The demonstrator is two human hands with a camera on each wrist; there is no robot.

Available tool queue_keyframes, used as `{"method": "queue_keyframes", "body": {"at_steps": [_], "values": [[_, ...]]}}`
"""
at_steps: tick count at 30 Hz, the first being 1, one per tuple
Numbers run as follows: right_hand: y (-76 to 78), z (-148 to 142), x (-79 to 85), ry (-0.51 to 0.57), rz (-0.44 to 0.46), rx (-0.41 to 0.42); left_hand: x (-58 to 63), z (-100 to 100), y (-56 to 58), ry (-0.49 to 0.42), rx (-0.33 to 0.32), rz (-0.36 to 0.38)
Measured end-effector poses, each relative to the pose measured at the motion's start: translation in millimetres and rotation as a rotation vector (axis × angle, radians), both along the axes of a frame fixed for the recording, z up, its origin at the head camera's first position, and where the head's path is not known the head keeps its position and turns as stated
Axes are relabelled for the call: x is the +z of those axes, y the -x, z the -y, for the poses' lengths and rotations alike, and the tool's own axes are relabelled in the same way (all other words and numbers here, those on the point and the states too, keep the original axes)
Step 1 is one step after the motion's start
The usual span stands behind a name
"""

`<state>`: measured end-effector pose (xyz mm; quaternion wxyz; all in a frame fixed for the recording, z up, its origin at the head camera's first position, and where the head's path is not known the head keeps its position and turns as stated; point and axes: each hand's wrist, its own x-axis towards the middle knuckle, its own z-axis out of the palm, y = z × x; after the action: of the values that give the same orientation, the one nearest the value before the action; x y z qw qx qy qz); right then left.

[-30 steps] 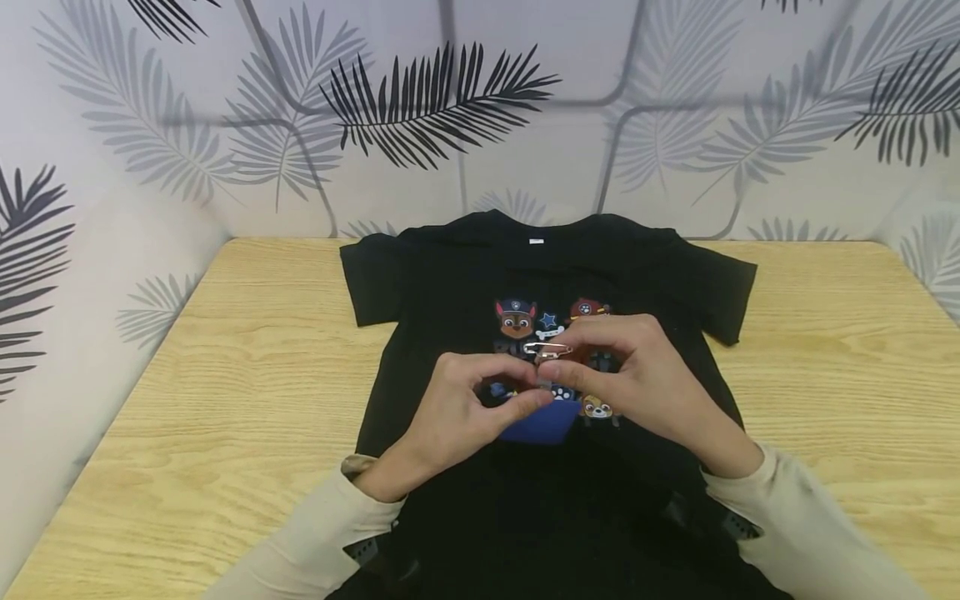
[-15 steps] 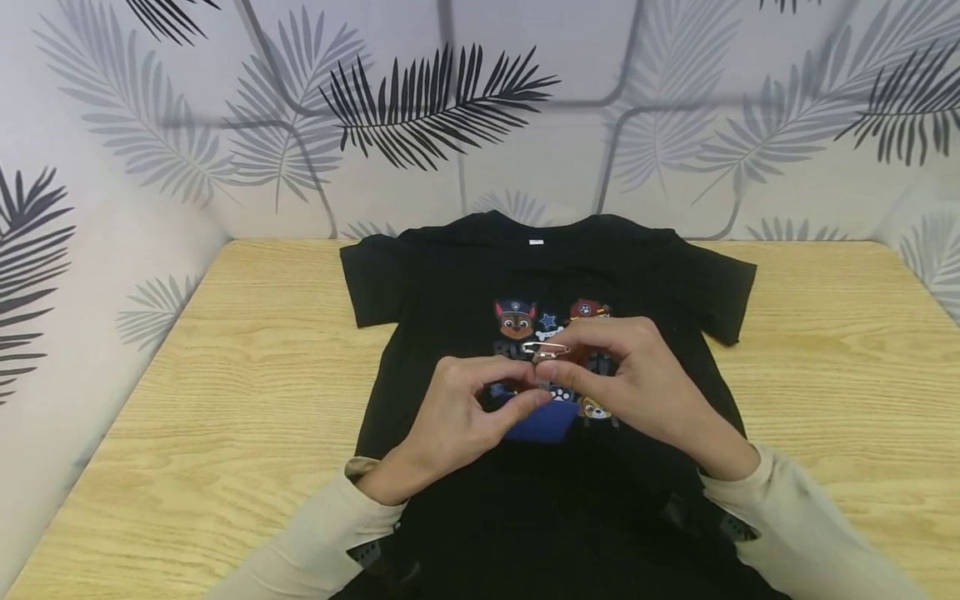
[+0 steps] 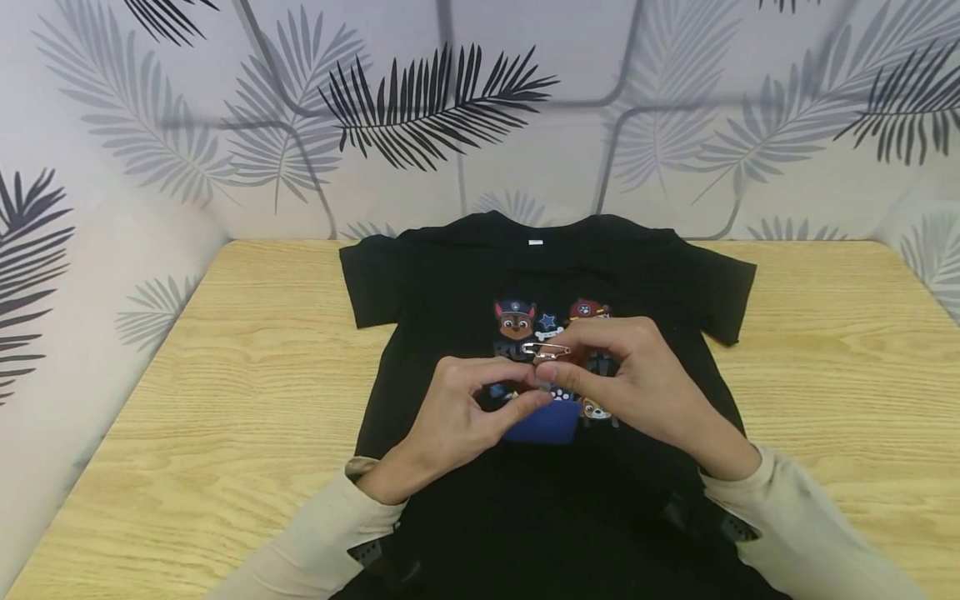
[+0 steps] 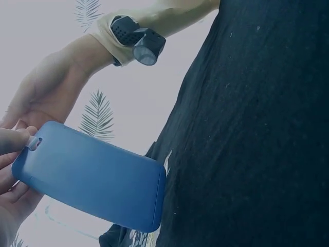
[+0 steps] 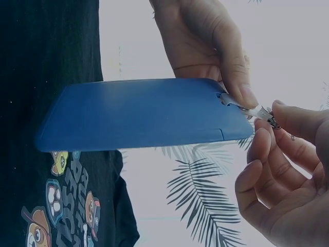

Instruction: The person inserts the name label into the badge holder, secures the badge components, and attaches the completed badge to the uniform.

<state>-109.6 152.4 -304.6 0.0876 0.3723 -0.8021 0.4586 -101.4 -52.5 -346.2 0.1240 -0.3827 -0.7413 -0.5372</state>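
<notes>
A blue badge holder (image 3: 542, 423) hangs below both hands, over the printed front of a black T-shirt (image 3: 450, 283). My left hand (image 3: 461, 408) pinches the clear strap (image 5: 251, 109) close to the holder's slot. At the strap's other end is a small metal clip (image 5: 272, 121), held between thumb and fingers of my right hand (image 3: 641, 371). A silver safety pin (image 3: 546, 350) sticks out above the right fingertips. From the left wrist view, the strap (image 4: 33, 144) passes through the slot in the holder (image 4: 92, 175). Fingers partly hide the clip.
The T-shirt lies spread on a light wooden table (image 3: 240, 358), its collar toward the back. Cartoon dog prints (image 3: 516, 321) cover its chest. Behind stands a pale wall (image 3: 525, 183) with leaf patterns. Both forearms wear light sleeves (image 3: 315, 533) over small wrist devices.
The hands stay almost in place, with the same holds on strap and clip. The blue holder swings very slightly.
</notes>
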Motion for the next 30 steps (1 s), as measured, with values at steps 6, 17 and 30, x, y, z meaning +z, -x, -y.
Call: {"method": "queue_keyframes", "body": {"at_steps": [6,17,30], "values": [[0.1,-1.5,0.2,0.0,-0.002,0.015,0.4,-0.2,0.0,0.009,-0.002,0.023],[2.2,-1.1,-1.6,0.067,-0.053,0.082,-0.6,-1.3,-0.2,0.003,0.023,0.032],[-2.6,3.4,-1.5,0.154,-0.032,-0.06,1.2,-0.9,-0.8,0.064,0.036,0.122]]}}
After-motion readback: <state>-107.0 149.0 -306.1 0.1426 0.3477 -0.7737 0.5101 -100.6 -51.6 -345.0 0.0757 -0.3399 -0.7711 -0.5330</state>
